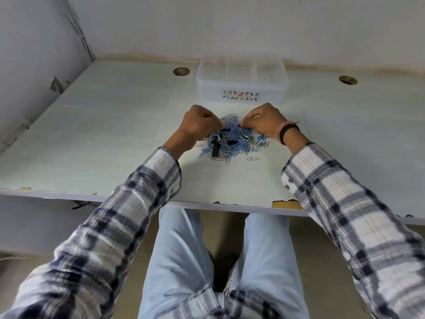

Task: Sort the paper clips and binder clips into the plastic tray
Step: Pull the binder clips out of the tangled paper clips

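A tangled pile of blue and silver paper clips [232, 143] mixed with black binder clips [216, 151] lies on the white desk, in the middle. Both hands are over the pile's far side. My left hand [198, 124] has its fingers curled and pinches paper clips at the pile's left. My right hand [262, 120] pinches paper clips at the top of the pile. A clear plastic tray [241, 88] with dividers stands just behind the pile, against the back wall. It looks empty.
The white desk [103, 134] has two round cable holes, one at the back left [181, 71] and one at the back right [348, 80]. A wall panel closes the left side. The chipped front edge [285, 203] runs above my knees.
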### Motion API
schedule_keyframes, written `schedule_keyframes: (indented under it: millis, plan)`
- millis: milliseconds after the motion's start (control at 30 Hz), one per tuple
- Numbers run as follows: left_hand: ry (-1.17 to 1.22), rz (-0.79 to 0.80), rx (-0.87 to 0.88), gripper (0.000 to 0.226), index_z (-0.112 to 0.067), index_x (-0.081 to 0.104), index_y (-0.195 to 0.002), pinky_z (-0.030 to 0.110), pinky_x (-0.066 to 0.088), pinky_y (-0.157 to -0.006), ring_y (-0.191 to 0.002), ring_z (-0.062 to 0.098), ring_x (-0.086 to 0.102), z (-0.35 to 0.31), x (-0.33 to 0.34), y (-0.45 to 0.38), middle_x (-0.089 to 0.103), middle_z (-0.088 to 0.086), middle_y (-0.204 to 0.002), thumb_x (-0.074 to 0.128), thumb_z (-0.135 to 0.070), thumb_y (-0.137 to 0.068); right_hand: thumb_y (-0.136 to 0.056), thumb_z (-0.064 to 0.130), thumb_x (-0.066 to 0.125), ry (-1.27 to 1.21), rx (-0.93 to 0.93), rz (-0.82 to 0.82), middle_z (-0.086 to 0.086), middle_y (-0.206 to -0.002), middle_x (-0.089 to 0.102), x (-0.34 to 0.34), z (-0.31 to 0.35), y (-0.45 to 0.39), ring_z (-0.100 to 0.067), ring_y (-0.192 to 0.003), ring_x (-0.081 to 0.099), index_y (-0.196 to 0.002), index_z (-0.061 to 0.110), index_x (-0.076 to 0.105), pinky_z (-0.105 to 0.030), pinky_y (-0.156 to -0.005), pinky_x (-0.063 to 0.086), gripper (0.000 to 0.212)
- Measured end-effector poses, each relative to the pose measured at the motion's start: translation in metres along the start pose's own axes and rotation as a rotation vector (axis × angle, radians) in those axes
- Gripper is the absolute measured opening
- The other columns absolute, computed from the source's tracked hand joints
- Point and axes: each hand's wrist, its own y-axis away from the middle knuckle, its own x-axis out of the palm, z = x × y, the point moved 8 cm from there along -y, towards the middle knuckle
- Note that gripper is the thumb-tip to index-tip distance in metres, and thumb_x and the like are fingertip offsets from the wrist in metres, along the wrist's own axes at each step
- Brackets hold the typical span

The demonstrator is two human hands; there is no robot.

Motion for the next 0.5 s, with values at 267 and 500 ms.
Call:
schedule_keyframes:
  millis: [267, 500]
  plan:
    - [-0.005, -0.039, 0.003, 0.021, 0.017, 0.067, -0.082, 0.019, 0.030, -0.044, -0.049, 0.020, 0.039, -0.002, 0.007, 0.006, 0.053, 0.010, -0.058, 0.065, -0.003, -0.079, -0.083, 0.021, 0.076, -0.091, 0.032, -0.052, 0.013, -0.050, 0.056, 0.000, -0.007, 0.001, 0.002, -0.035, 0.045, -0.092, 0.002, 0.076, -0.015, -0.039, 0.037, 0.021]
    - [-0.240, -0.097, 0.023, 0.016, -0.001, 0.076, -0.093, 0.020, 0.041, -0.050, -0.056, 0.013, 0.053, -0.003, 0.004, 0.000, 0.064, 0.002, -0.072, 0.064, -0.004, -0.084, -0.077, 0.031, 0.082, 0.276, -0.090, 0.023, -0.017, -0.083, 0.076, 0.008, 0.014, 0.002, -0.029, -0.081, 0.071, -0.081, -0.001, 0.077, -0.038, -0.078, 0.060, 0.033]
